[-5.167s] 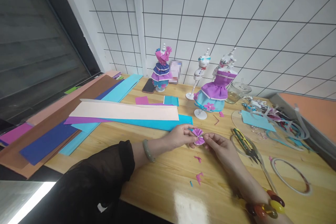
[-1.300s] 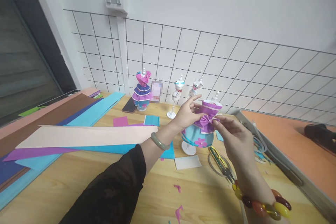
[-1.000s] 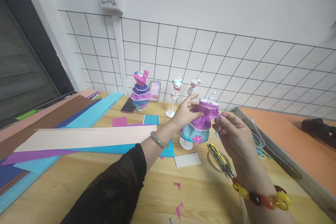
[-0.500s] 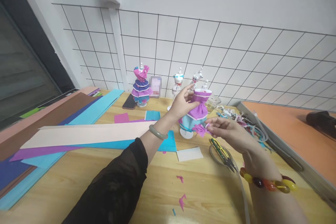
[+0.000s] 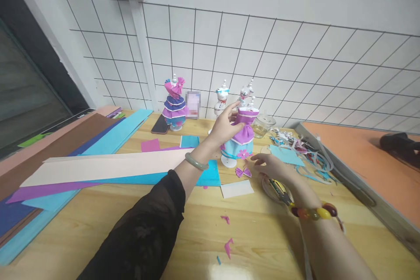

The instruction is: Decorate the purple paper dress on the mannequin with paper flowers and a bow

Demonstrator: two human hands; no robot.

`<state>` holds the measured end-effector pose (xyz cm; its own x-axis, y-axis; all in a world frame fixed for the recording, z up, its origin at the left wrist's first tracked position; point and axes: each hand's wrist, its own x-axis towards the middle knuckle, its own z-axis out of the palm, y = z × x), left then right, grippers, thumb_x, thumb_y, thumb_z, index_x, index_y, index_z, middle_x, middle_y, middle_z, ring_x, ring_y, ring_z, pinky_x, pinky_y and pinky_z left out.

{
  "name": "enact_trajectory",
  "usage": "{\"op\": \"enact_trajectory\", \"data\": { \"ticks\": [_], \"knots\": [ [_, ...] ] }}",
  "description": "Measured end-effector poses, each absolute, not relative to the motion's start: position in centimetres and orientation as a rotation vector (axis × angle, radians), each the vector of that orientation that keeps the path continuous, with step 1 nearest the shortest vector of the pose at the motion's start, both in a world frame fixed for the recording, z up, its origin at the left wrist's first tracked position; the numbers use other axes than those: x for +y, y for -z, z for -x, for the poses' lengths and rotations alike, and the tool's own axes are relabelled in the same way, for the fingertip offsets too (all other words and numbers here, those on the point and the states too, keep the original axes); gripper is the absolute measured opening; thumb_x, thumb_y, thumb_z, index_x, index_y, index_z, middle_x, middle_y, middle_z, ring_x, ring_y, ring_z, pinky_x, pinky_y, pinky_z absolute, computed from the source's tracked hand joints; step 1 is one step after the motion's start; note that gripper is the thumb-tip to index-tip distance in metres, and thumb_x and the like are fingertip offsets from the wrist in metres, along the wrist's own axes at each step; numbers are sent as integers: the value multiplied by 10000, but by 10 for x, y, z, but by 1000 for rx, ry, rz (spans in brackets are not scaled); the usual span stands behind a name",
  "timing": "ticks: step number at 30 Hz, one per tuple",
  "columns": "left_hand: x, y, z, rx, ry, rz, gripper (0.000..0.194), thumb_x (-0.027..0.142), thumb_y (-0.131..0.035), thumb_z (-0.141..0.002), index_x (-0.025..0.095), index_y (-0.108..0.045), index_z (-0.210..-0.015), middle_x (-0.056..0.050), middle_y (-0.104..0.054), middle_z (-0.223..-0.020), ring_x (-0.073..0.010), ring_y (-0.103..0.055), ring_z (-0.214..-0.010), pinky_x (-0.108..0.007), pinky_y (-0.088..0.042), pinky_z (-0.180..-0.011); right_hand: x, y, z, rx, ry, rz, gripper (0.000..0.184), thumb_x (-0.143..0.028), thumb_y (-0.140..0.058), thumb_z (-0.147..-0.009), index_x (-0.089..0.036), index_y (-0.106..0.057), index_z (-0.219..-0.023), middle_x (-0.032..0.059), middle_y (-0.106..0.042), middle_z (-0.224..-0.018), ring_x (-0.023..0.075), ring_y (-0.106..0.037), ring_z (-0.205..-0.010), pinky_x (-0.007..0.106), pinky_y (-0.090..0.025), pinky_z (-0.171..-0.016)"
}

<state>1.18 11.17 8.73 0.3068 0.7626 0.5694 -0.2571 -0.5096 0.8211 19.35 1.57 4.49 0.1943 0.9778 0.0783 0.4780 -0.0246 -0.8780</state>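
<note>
A miniature dress form (image 5: 244, 133) wears a purple bodice over a light blue skirt with a pink flower low on its hem. It stands upright on a round white base, and my left hand (image 5: 225, 126) grips its upper part from the left side. On the table just in front of the base lies a small purple bow (image 5: 243, 173). Right of the bow hovers my right hand (image 5: 274, 167), its fingers apart and holding nothing I can see. Partly beneath that hand are yellow-and-black snips (image 5: 278, 190) beside a loop of pale ribbon.
Long coloured paper strips (image 5: 98, 168) cover the table's left. At the back stand a finished dress form (image 5: 174, 105), a phone (image 5: 160, 124), white dress forms (image 5: 221, 98) and a glass jar (image 5: 264, 124). Ribbon scraps (image 5: 306, 146) lie right, beside an orange tray (image 5: 357, 157); a white card (image 5: 236, 189) lies in front.
The purple bow that was in my right hand now lies on the table. My right hand has opened off it. The left hand keeps its hold on the dress form.
</note>
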Motion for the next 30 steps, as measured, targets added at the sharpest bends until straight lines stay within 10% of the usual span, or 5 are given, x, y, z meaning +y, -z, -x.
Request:
{"op": "enact_trajectory", "data": {
  "ticks": [8, 20, 30],
  "knots": [
    [102, -100, -6, 439, -1285, -1690, 764, 127, -651, -677, 285, -326, -1350, -74, -555, -1139, -181, -554, -986, -371, -451, -888, -13, -101, -247, -1495, -593, 2014, 334, -338, -620, -694, -173, -647, -984, 69, -670, -741, 178, -651, -565, 249, -464, -453],
    [108, -103, 1, 637, -1330, -1746, 901, 326, -744, -627, 292, -248, -1378, -112, -487, -1247, -252, -478, -1137, -441, -375, -950, -55, -57, -269, -1630, -653, 2287, 131, -304, -594, -696, -188, -631, -745, 44, -665, -621, 174, -618, -522, 261, -399, -471],
    [72, -127, 2, 748, -2064, -2030, 460, 332, -550, -809, 211, -427, -1235, -98, -515, -1216, -217, -449, -1177, -420, -349, -1005, -36, -15, -259, -1734, -247, 2225, 362, -516, -500, -719, -188, -636, -794, 95, -687, -762, 239, -630, -681, 299, -407, -554]
  ]
}}
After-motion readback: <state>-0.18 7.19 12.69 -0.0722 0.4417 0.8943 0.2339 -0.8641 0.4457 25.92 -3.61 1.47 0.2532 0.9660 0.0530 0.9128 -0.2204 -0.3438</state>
